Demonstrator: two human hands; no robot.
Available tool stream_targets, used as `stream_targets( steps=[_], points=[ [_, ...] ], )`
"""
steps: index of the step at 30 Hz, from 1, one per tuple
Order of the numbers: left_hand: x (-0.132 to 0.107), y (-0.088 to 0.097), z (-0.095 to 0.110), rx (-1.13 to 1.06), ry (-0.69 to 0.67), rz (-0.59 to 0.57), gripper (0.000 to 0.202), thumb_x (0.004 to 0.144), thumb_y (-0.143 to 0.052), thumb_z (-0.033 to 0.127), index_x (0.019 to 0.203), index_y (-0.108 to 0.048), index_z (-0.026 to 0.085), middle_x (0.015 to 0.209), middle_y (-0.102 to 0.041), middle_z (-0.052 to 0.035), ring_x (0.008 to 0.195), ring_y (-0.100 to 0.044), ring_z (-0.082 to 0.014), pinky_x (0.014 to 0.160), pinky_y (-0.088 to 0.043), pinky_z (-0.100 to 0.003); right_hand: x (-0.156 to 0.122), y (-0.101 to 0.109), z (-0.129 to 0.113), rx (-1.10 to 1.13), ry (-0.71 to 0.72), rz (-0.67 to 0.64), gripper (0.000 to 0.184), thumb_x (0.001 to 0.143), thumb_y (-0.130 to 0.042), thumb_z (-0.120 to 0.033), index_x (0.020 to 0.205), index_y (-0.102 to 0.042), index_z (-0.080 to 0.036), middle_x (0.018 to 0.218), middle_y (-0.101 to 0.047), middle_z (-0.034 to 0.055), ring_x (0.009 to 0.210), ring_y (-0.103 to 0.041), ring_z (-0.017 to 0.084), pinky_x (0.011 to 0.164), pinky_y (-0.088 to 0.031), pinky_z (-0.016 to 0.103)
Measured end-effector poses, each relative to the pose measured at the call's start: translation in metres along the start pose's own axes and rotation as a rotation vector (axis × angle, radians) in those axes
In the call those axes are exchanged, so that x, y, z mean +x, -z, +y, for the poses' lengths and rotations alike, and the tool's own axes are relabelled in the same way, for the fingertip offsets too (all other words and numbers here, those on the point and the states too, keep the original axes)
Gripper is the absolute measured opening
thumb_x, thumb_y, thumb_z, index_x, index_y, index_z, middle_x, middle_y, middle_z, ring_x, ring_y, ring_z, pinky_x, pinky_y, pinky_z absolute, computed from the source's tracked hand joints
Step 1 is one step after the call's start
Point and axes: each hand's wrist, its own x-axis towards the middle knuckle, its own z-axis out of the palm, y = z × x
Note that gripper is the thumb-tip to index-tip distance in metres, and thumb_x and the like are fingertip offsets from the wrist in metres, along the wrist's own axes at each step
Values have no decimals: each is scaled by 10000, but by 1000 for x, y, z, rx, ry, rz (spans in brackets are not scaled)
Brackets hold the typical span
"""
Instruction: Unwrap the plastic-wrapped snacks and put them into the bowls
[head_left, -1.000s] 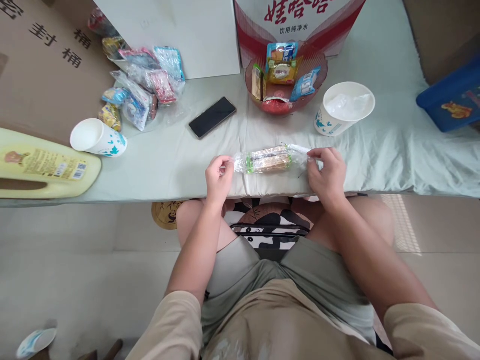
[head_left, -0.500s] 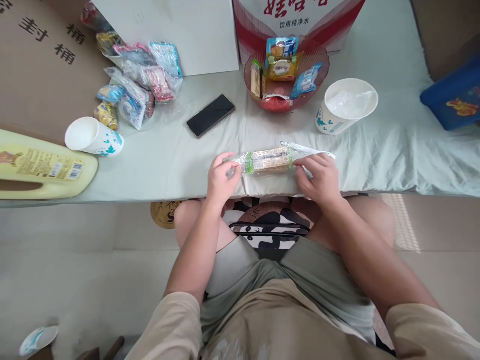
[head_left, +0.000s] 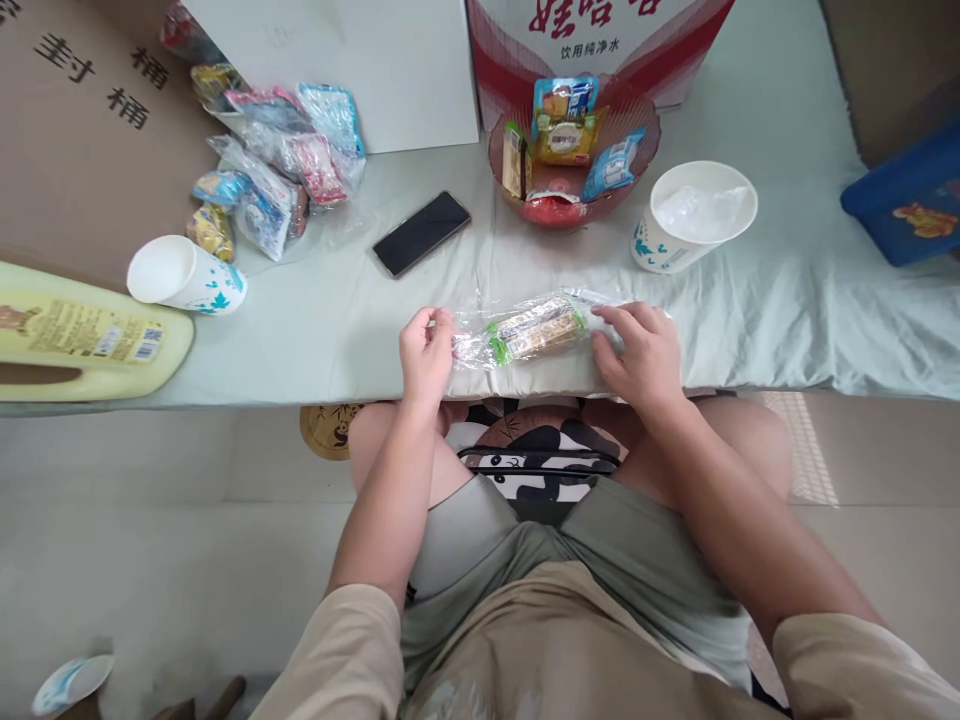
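Near the table's front edge lies a clear plastic bag holding green-ended, wrapped snack bars. My left hand is closed in a pinch on the bag's left end. At the other end, my right hand rests over the plastic with its thumb and fingers apart; part of the bag is hidden under it. Behind the bag are a dark phone and a reddish glass bowl with several packaged snacks in it. A paper cup with crumpled clear plastic inside stands to the right.
At left, a second paper cup lies tilted beside a pile of packaged snacks and a yellow jug. A white and red carton stands behind the bowl. On the right is a blue container.
My left hand has moved slightly left, drawing out its end of the bag. The snack bars now lie more spread and tilted. My right hand's fingers have lifted and parted.
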Motion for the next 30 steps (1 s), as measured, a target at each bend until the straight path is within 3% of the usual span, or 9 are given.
stream_targets(
  steps=[3,5,9,12,15,22,24,27,30],
  points=[
    [-1,3,2,-20,-89,-42,309,853,-681,510,979,-612,236,805,-661,-16,685,-606,-141,600,-468,-255,0,-4,4,-29,-8,8,352,884,-553,-336,1196,-679,-233,977,-625,105,866,-568,265,793,-475,440],
    [-4,5,3,-1,-133,-101,357,784,-762,458,1029,-616,242,900,-681,-24,783,-635,-152,640,-482,-250,-1,-5,6,-28,1,-13,300,874,-564,-332,1115,-708,-226,928,-602,101,840,-556,261,788,-477,446],
    [-9,5,1,52,-68,-125,209,750,-762,345,833,-624,212,744,-627,12,622,-554,-111,531,-410,-225,-1,-3,5,8,34,-36,154,861,-569,-291,873,-706,-224,947,-601,102,894,-568,271,830,-467,470],
    [-9,4,1,-1,25,-86,165,782,-703,331,746,-595,210,627,-548,34,529,-479,-94,472,-357,-217,-1,3,0,88,103,-50,65,813,-572,-237,809,-636,-230,1109,-645,100,1069,-585,297,928,-441,488],
    [-8,3,5,-85,101,-80,180,782,-692,342,740,-573,214,672,-591,17,565,-529,-106,481,-392,-215,-1,11,-6,203,197,-121,22,798,-564,-239,815,-553,-232,1174,-689,75,1168,-587,295,987,-398,473],
    [-8,5,15,-234,231,-127,215,746,-713,342,703,-552,206,717,-644,-4,564,-562,-95,463,-370,-201,-6,18,-6,231,286,-330,260,876,-553,-262,1118,-641,-221,731,-680,-5,740,-623,192,892,-334,409],
    [-8,5,15,-260,245,-123,208,734,-728,326,704,-561,205,706,-638,2,555,-559,-86,464,-363,-195,-7,20,-7,186,354,-408,215,899,-517,-228,1001,-706,-229,734,-674,10,742,-605,186,874,-307,411],
    [-7,3,13,-271,245,-95,211,744,-738,328,705,-572,205,696,-623,12,543,-545,-77,467,-354,-193,-7,25,-11,143,426,-403,223,902,-517,-225,806,-719,-231,879,-708,33,873,-613,212,968,-249,458],
    [-8,0,11,-318,230,-62,245,765,-748,360,704,-568,205,717,-630,4,608,-580,-90,521,-401,-196,-7,28,-16,124,435,-381,230,919,-503,-236,783,-687,-218,858,-717,11,864,-623,200,1076,-179,489]
  ],
)
